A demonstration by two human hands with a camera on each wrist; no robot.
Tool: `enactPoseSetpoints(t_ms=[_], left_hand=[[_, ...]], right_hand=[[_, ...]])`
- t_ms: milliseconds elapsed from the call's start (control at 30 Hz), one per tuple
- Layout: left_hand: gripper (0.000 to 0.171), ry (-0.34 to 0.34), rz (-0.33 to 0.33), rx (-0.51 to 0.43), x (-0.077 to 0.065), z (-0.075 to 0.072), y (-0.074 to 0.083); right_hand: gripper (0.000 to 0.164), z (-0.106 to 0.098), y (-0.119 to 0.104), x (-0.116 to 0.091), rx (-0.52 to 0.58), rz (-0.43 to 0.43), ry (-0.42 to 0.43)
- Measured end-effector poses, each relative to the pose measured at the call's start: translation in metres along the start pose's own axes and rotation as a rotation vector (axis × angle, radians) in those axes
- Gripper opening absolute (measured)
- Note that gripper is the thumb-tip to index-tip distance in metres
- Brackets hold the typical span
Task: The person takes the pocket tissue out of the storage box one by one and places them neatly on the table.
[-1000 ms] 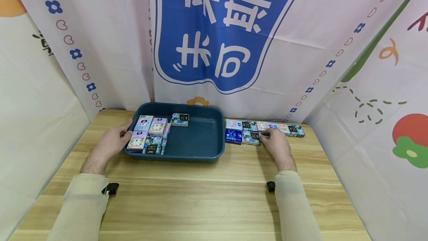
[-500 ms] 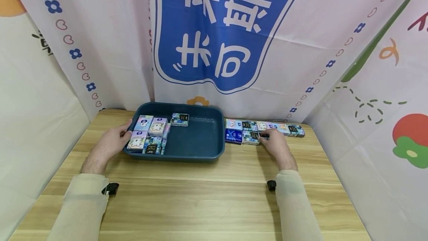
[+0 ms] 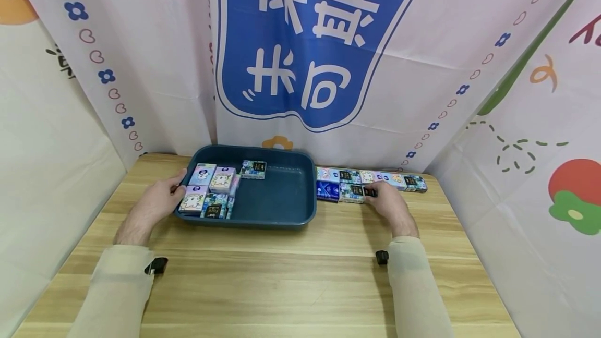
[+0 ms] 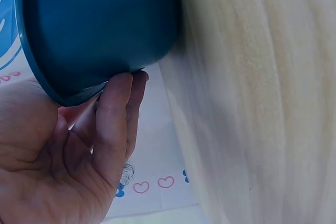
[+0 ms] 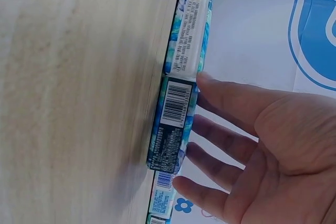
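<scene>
My left hand (image 3: 157,200) grips the left end of a dark teal tray (image 4: 100,24), thumb at the rim and fingers against the outer wall. Small printed packs, which look like pocket tissue packs, fill the tray's left part, among them a lilac pack (image 3: 193,198) and a floral pack (image 3: 215,206). Another floral pack (image 3: 253,169) lies apart near the back wall. On the table at right, my right hand (image 3: 391,203) touches a dark-labelled tissue pack (image 5: 170,124), its thumb tip at the seam with the neighbouring floral pack (image 5: 189,30) and its fingers spread loosely along the top edge.
A blue pack (image 3: 327,191) stands against the tray's right side in the front row. Behind runs a second row of packs, ending at a floral pack (image 3: 416,183). A printed curtain (image 3: 188,67) hangs along the back edge of the wooden table (image 3: 263,275).
My right hand shifts slightly at the end of the front row, and more of the dark-labelled pack shows by its fingers. My left hand keeps its grip on the tray.
</scene>
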State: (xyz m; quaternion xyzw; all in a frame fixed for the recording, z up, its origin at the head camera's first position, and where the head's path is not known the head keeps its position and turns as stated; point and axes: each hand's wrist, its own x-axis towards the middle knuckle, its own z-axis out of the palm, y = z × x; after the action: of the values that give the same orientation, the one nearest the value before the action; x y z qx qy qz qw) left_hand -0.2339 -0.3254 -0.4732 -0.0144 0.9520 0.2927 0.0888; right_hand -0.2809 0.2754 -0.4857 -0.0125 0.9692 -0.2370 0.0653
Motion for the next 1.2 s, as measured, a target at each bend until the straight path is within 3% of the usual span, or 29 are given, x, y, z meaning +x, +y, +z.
enactPoseSetpoints(t_ms=[200,367,567,833,1000,1200], left_hand=[[0.066,-0.007,0.008,0.013,-0.009,0.001,0.003],[0.066,-0.01,0.015,0.005,-0.013,0.005,0.006],[0.066,-0.002,0.013,0.01,-0.017,0.007,0.009],[0.066,-0.003,0.004,0.024,-0.02,0.007,0.008],[0.067,-0.005,0.005,0.026,-0.021,0.006,0.009],[0.067,-0.006,0.004,0.012,-0.019,0.007,0.009]], right_hand=[[0.046,-0.003,-0.006,-0.003,0.005,0.009,0.001],[0.046,-0.006,-0.023,-0.009,-0.023,-0.019,0.056],[0.046,0.0,-0.058,-0.015,-0.03,-0.086,0.136],[0.042,0.024,-0.114,-0.017,-0.067,-0.207,0.2],[0.04,0.04,-0.146,-0.019,-0.086,-0.271,0.214],[0.04,0.056,-0.174,-0.021,-0.127,-0.367,0.173]])
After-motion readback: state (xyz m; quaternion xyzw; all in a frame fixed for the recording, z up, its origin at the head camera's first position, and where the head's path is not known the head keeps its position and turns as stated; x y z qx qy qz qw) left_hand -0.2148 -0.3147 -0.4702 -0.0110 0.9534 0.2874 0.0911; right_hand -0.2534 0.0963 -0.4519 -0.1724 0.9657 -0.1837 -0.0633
